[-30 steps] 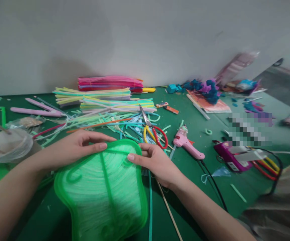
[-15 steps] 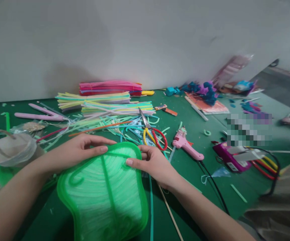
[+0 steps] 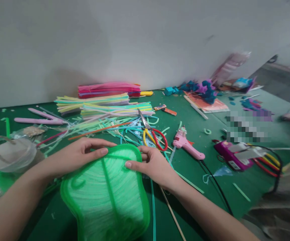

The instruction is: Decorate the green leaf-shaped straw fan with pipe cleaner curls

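Your L hand (image 3: 93, 152) is pinching the top edge of the green panel (image 3: 104, 197) near its upper L corner, thumb on the front face, fingers along & behind the edge. Your R hand (image 3: 151, 164) pinches the upper R part, thumb flat on the front, fingers curled behind. The panel's in front of you, low ctr, over the green table (image 3: 45, 217), bottom running out of view (can't tell if it touches the tbl). It's got a darker green rim, a long rib down the mid & curled bits on the face.

Just beyond your R hand: scissors (image 3: 153, 132), blades a bit apart, w/ one red & one yellow handle, lying on loose strips (image 3: 104, 125). To their R, a pink glue gun (image 3: 187, 144) on its side. Teal strip (image 3: 154, 211) & thin wooden stick (image 3: 172, 214) lie R of the panel. Pink bundle (image 3: 109, 89) sits by the wall (image 3: 134, 40), w/ two pastel bundles (image 3: 117, 109) in front. Far L: whitish cup (image 3: 11, 155); far R: purple box (image 3: 232, 157) w/ white plugs or similar (blurry).
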### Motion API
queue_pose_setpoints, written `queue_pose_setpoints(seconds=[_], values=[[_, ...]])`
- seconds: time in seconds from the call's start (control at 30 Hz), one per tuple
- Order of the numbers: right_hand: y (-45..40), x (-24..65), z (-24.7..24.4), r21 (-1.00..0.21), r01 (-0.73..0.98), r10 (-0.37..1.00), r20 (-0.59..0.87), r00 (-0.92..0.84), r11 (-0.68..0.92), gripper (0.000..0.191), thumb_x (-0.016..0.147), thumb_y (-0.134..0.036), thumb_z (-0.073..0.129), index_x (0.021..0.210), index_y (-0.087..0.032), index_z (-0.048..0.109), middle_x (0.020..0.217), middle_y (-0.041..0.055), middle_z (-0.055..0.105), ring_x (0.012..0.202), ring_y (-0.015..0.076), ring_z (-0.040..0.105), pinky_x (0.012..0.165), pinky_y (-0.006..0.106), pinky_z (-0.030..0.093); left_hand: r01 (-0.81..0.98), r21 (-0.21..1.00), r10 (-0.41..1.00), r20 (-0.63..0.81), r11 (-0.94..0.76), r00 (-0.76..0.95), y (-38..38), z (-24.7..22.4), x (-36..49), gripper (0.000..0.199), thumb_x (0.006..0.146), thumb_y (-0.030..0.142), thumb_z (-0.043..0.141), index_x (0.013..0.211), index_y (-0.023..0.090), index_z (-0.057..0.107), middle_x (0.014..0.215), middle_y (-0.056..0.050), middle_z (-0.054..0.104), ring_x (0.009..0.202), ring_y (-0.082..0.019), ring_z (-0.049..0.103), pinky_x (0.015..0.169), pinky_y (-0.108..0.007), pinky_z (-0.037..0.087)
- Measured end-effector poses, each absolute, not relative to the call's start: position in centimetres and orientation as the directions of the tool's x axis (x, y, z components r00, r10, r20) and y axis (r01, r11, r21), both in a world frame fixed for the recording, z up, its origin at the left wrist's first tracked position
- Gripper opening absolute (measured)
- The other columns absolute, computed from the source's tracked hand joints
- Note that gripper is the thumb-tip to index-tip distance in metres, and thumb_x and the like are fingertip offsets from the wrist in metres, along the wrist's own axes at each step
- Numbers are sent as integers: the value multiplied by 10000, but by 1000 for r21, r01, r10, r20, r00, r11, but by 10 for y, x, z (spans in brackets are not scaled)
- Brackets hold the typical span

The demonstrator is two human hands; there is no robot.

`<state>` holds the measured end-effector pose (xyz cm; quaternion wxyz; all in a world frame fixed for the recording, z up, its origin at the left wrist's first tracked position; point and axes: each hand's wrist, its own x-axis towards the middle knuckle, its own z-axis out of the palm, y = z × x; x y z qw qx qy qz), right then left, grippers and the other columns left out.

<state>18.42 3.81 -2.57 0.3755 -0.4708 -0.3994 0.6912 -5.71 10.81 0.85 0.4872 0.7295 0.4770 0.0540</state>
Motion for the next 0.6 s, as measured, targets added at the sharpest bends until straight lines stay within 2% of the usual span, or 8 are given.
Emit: queue_pose_setpoints(seconds=[0.17, 0.33, 0.47, 0.6], values=[[38, 182, -26, -908, -127, 897, -359, -257, -399, 388, 596, -332, 880, 884, -183, 667, 807, -18, 753, 714, 170, 717, 637, 255, 569, 746, 644, 836, -306, -170, 455, 93, 10, -40, 671, 678, 603, 719, 1269, 293, 640, 1306, -43, 661, 1153, -339, 611, 968, -380, 482], [39, 180, -27, -911, -126, 899, -351, -263, -392, 397, 609, -376, 867, 885, -181, 659, 795, -19, 739, 676, 153, 696, 618, 251, 560, 814, 552, 871, -295, -181, 393, 83, 5, -24, 788, 645, 688, 691, 1282, 229, 624, 1317, -113, 643, 1205, -392, 564, 985, -441, 450], [39, 179, -27, -909, -112, 896, -364, -253, -401, 405, 631, -427, 849, 882, -179, 650, 787, -16, 728, 664, 146, 684, 616, 249, 550, 812, 561, 892, -269, -161, 363, 83, 0, -20, 837, 603, 723, 702, 1258, 205, 647, 1319, -139, 639, 1212, -423, 555, 983, -468, 446], [40, 180, -28, -939, -60, 919, -316, -237, -338, 366, 762, -529, 722, 837, -177, 657, 703, -23, 694, 591, 120, 640, 547, 222, 500, 792, 602, 911, -261, -104, 318, 84, -4, -21, 850, 553, 703, 753, 1238, 208, 667, 1344, -148, 621, 1232, -434, 538, 1031, -498, 400]])
